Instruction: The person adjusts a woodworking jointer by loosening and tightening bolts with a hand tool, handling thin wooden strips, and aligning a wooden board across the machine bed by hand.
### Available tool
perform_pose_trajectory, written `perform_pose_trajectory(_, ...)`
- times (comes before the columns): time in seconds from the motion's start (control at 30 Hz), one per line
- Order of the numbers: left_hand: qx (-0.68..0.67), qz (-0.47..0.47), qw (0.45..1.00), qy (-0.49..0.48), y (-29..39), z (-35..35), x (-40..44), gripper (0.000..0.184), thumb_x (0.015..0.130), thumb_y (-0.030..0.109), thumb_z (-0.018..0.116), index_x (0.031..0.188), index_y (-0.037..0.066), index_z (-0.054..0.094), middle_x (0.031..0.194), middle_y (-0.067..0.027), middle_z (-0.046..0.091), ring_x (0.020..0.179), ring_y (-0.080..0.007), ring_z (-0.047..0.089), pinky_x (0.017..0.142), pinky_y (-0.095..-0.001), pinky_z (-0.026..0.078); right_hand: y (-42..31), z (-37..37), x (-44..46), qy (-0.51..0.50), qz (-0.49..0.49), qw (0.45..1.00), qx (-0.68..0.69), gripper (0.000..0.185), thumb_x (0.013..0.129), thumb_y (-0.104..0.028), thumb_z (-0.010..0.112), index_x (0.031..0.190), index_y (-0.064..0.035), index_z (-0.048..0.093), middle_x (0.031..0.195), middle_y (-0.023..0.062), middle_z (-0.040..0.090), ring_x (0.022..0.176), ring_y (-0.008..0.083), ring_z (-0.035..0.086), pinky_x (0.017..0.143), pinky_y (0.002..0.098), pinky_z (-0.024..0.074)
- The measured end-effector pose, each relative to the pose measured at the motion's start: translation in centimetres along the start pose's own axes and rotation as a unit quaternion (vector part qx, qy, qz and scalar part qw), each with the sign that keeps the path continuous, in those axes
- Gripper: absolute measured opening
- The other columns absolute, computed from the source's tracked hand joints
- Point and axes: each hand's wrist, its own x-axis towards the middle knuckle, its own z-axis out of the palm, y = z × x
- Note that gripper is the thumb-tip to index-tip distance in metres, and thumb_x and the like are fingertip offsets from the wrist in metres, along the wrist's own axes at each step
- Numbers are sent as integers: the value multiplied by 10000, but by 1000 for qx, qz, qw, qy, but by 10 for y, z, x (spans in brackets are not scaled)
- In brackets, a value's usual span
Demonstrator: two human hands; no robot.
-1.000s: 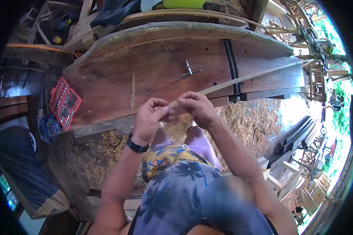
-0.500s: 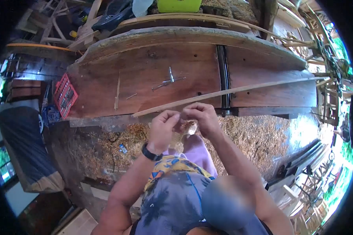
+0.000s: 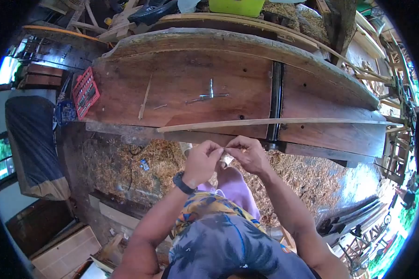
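Observation:
My left hand and my right hand meet fingertip to fingertip in front of the near edge of the wooden bench. Both are pinched closed; whatever lies between the fingers is too small or hidden to name. Just beyond them a long thin wood strip lies along the bench's near side. Farther in rests a metal T-handle wrench. A small thin piece and a short wood sliver lie to its left.
A red socket-set case stands open at the bench's left end, beside a blue tool. A black metal bar crosses the bench. Wood shavings cover the floor. A green container sits behind.
The camera view has shifted, so the bench appears a little farther right. My hands stay together in a pinch, with the fingertips now pressed closer to each other.

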Motion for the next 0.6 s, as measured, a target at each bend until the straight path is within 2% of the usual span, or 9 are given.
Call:
perform_pose_trajectory(0.1,-3,11,1000,25,3,-12,18,130,947,128,656,919,1,656,736,-14,660,677,-69,604,605,-236,480,-4,-6,14,22,22,999,24,175,872,-140,732,950,17,722,860,78,719,795,126,646,723,273,518)
perform_pose_trajectory(0.13,22,-11,998,56,2,-23,31,194,894,188,708,904,-5,689,783,-101,706,719,-153,656,656,-307,513,8,-6,25,62,-26,998,-7,185,871,-145,731,962,16,731,840,74,721,763,118,639,688,273,515)
perform_pose_trajectory(0.2,102,55,985,132,-18,-47,69,177,866,177,723,881,4,689,763,-119,703,702,-193,667,655,-319,518,19,-11,43,122,-19,992,-30,197,847,-154,748,960,8,740,853,115,730,785,161,676,722,301,533)
perform_pose_trajectory(0.27,229,98,958,142,-24,-71,107,181,830,141,749,941,22,670,807,-101,668,724,-210,630,684,-333,508,17,-13,59,163,-13,985,-52,201,831,-169,757,951,-8,759,874,144,739,795,203,705,740,326,547)
perform_pose_trajectory(0.33,334,156,917,150,-49,-91,148,236,756,143,783,955,54,693,909,-129,655,883,-297,637,798,-389,515,22,-13,73,157,-30,985,-60,195,832,-177,755,945,-19,764,878,138,740,793,193,703,733,323,544)
perform_pose_trajectory(0.43,383,194,895,125,-62,-99,182,254,734,154,795,961,81,707,951,-129,638,966,-337,610,853,-433,499,22,-10,88,155,-30,986,-59,196,827,-189,758,945,-33,772,857,132,741,764,180,693,706,313,534)
perform_pose_trajectory(0.47,415,157,890,105,-66,-98,189,201,770,152,783,945,81,710,1031,-154,635,1002,-360,606,880,-460,501,21,-10,90,152,-21,986,-59,199,825,-189,760,946,-33,771,847,131,740,756,177,690,700,310,532)
perform_pose_trajectory(0.57,435,104,892,68,-74,-90,199,171,780,151,777,926,88,716,1002,-155,637,1010,-359,597,891,-468,493,25,-8,99,154,2,987,-39,208,824,-191,762,950,-24,767,818,128,736,739,166,681,691,306,529)
perform_pose_trajectory(0.6,441,121,886,72,-78,-91,200,162,786,147,775,918,77,713,980,-150,648,974,-341,615,861,-454,505,26,-7,100,156,10,987,-29,212,825,-191,762,950,-21,766,809,127,734,734,162,678,689,305,529)
